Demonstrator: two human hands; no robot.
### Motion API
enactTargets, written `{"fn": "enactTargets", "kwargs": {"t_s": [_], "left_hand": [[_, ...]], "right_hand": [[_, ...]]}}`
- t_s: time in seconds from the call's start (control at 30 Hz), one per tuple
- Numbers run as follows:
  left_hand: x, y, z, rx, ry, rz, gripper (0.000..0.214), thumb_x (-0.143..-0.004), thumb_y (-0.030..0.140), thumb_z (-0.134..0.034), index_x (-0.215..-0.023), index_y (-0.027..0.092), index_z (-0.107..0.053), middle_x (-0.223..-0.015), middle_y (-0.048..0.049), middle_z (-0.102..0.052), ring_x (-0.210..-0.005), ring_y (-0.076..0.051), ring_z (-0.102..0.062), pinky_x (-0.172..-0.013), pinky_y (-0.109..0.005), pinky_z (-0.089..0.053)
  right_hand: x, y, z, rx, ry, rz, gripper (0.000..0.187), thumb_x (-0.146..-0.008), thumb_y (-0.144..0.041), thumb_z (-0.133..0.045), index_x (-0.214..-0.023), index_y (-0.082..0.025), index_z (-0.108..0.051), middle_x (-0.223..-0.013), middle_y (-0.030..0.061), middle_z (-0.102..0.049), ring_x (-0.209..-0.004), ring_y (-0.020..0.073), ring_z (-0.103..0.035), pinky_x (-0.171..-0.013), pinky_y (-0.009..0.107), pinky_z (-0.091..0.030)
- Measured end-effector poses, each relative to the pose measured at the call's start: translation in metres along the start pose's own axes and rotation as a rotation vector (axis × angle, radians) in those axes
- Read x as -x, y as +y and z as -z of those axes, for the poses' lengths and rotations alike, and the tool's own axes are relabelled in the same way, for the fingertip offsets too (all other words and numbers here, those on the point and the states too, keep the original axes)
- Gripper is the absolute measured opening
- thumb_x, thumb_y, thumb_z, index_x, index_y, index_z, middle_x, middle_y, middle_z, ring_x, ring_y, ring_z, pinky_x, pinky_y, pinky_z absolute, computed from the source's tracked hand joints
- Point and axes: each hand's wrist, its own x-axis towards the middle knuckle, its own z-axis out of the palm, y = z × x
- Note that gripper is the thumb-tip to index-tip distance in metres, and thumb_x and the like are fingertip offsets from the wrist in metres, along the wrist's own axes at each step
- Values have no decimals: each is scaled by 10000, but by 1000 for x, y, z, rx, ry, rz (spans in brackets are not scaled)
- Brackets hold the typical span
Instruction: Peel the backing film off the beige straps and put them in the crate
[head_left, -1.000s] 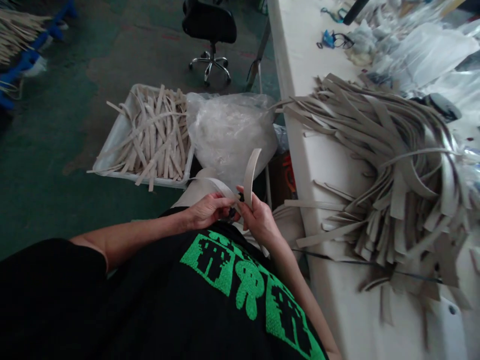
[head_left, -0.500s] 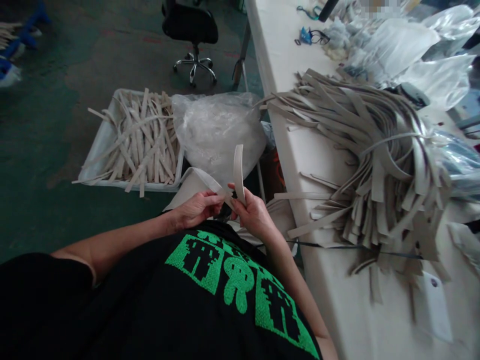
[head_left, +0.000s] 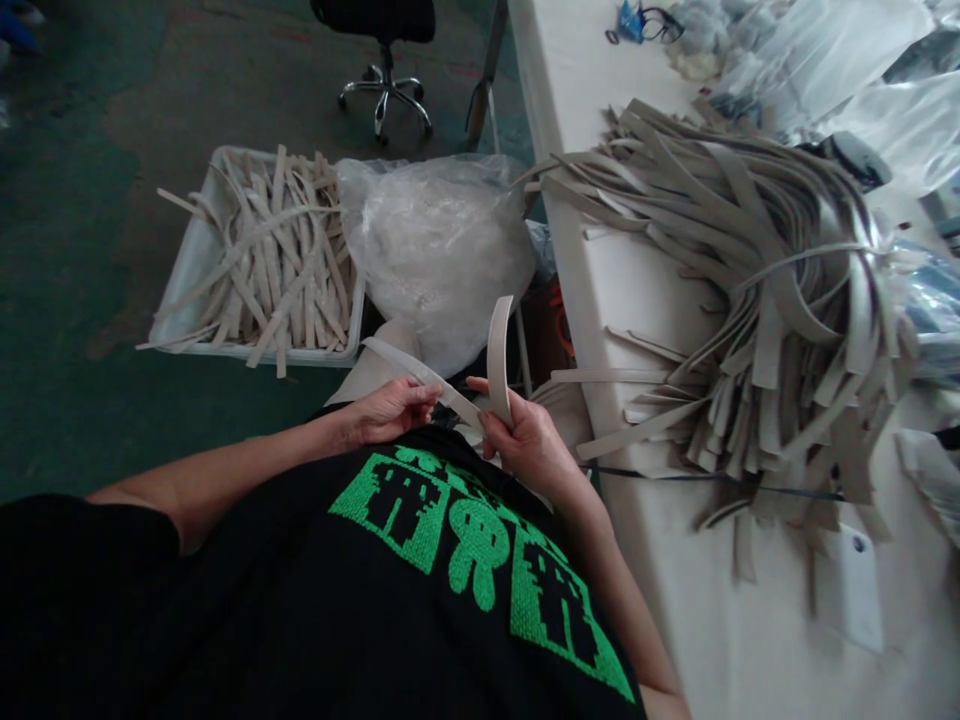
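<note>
A long pale beige strip (head_left: 457,404) runs between my two hands in front of my shirt. My left hand (head_left: 391,408) pinches it, with a short length reaching up and left past the fingers. My right hand (head_left: 523,436) grips the strip farther along, and its curved end stands up above the thumb and fingers. To the right, a large bundle of similar strips (head_left: 795,300) lies on the table, tied round with a thin band. Which side of the strip faces up inside each grip is hidden by the fingers.
Left of me on the floor stands a white bin (head_left: 177,262) heaped with strips. A clear plastic bag (head_left: 442,250) bulges between it and the pale-covered table (head_left: 645,590). Farther back are a wheeled chair (head_left: 384,60) and plastic bags (head_left: 847,60); a white tag (head_left: 862,590) lies near the bundle.
My hands have moved apart, my right hand going right, so more of the strip shows stretched between them. The view has tilted slightly downward.
</note>
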Motion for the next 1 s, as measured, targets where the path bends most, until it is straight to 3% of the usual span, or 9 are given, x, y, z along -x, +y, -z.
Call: {"fn": "enactTargets", "kwargs": {"t_s": [0.17,0.33,0.47,0.63,0.73,0.83,1.0], "left_hand": [[2,-1,-1,114,-37,24,160,-771,110,-861,-764,126,-702,-626,28,-581,-560,-58,-519,-581,-164,-497],[2,-9,-9,77,-88,58,185,-746,130,-885,-750,108,-701,-629,17,-602,-554,-67,-522,-552,-176,-474],[4,-2,-13,104,-82,55,190,-761,126,-877,-747,96,-690,-617,13,-586,-564,-71,-554,-552,-158,-494],[17,16,-12,227,-138,141,102,-832,48,-774,-819,100,-687,-624,27,-547,-534,-57,-522,-531,-154,-503],[20,18,-12,254,-143,172,104,-849,33,-740,-799,99,-677,-630,21,-543,-541,-62,-529,-542,-163,-514],[17,16,-14,241,-138,193,123,-857,51,-744,-773,93,-665,-620,21,-528,-549,-63,-529,-553,-164,-509],[13,7,-18,189,-217,227,157,-837,96,-794,-745,90,-667,-627,19,-549,-547,-54,-517,-566,-168,-498]], "right_hand": [[8,-3,4,92,20,25,501,-952,-177,-504,-1441,-221,-599,-564,-61,-626,-458,107,-523,-530,229,-415],[-16,-1,-13,115,25,58,517,-960,-190,-532,-1475,-216,-563,-589,-61,-638,-461,104,-521,-551,230,-423],[-35,8,-15,-111,37,53,474,-991,-303,-521,-1449,-206,-587,-686,-23,-696,-453,100,-529,-515,229,-439],[-31,32,13,-350,260,95,373,-954,-433,-587,-1182,-190,-756,-1052,72,-779,-469,60,-471,-455,217,-403],[-22,35,14,-314,241,230,264,-899,-362,-681,-1088,-223,-802,-1228,82,-755,-759,152,-693,-662,283,-562],[-12,28,1,-224,174,419,223,-867,-275,-755,-1081,-279,-819,-1303,72,-732,-1120,244,-709,-932,383,-571],[-14,22,-16,-149,177,539,173,-913,-248,-725,-1041,-293,-832,-1224,80,-768,-1041,235,-746,-895,366,-583]]}}
